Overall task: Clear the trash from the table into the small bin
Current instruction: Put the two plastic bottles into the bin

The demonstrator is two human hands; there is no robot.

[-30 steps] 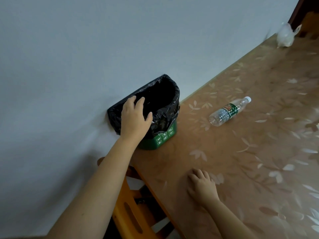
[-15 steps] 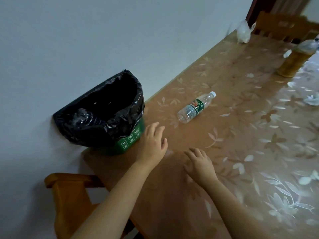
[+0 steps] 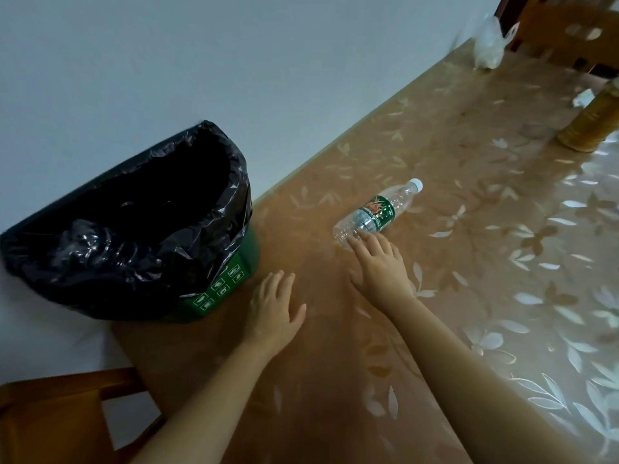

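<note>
A small green bin lined with a black bag stands at the table's left end, against the wall. A clear plastic bottle with a green label and white cap lies on its side on the brown floral tablecloth. My right hand stretches forward with straight fingers, its fingertips touching the bottle's base. My left hand lies flat and open on the table just right of the bin, holding nothing.
A crumpled clear plastic bag sits at the far end of the table. A bottle of amber liquid stands at the right edge, with a small white scrap beside it. A wooden chair is at lower left, another chair at the far end.
My left hand came off the bin's rim and settled flat on the table. My right hand slid forward from the table front to the bottle's base.
</note>
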